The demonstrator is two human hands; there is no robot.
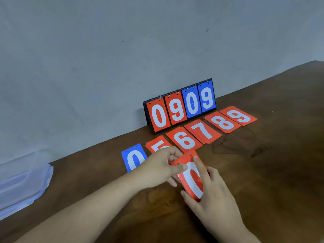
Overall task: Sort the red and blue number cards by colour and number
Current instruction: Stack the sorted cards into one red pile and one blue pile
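Two-handed hold on a red 0 card (192,180), tilted up in front of the laid-out row, over the table (263,163); pinched near its top left corner between thumb and curled fingers of the left hand (161,170); cradled from below and from the right by the right hand (213,199), forefinger laid straight along the upper right edge, thumb hooked at the lower end; more red edges showing underneath, so probably a small stack rather than one card.

Risks, by judgement only: glossy faces, so easy to draw two cards off as one and land a wrong number on a pile; easy too to fan or spill the stack if the right-hand cradle slackens while the left pulls; left fingers hanging over the red 5 (154,146) and close beside the blue 0 (133,158), so liable to knock either askew on the way across; no red 0 pile in sight, so some chance of parking this one on the blue 0 by number alone and mixing colours.

Relative to the hands: held card between both, nearer than the red 6 (184,140); red 7 (203,131), red 8 (222,122) and red 9 (239,116) running off to the right below the scoreboard stand (180,109), well apart from the right hand; blue 0 just left of the left hand, partly hidden by it.
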